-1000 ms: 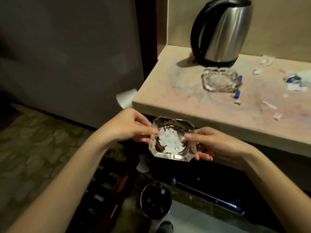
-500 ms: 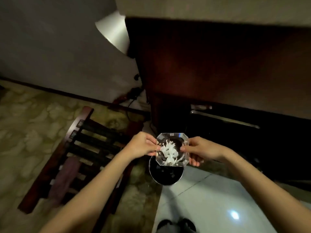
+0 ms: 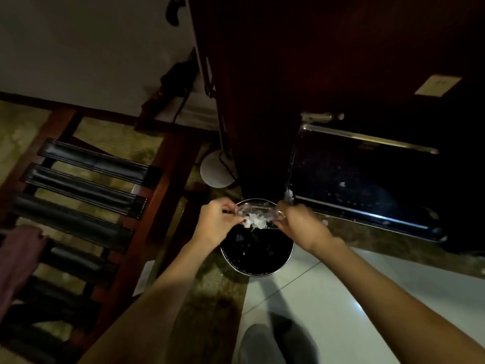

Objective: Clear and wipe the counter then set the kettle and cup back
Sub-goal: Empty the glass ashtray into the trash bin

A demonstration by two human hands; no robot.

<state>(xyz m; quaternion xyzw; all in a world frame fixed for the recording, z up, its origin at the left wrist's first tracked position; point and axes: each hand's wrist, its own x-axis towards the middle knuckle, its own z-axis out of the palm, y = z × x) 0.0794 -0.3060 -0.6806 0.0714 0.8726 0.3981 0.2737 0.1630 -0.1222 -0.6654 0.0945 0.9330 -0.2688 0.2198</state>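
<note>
Both hands are gripping the glass dish [image 3: 256,212] by opposite edges, the left hand [image 3: 219,222] and right hand [image 3: 296,223] each pinching a side, tipping it over the bin [image 3: 258,270] directly below so the white scraps [image 3: 256,224] are sliding toward the bin's dark inside rather than the floor; kettle, cup and counter are lying out of view

The floor [image 3: 301,306] is pale glossy tile on the right and mottled brownish carpet on the left. A round black bin [image 3: 258,254] stands where the two meet, against a dark wooden cabinet [image 3: 262,127]. A slatted wooden rack [image 3: 78,206] rests on the carpet, and a white round lamp base [image 3: 214,170] sits beside the cabinet.
</note>
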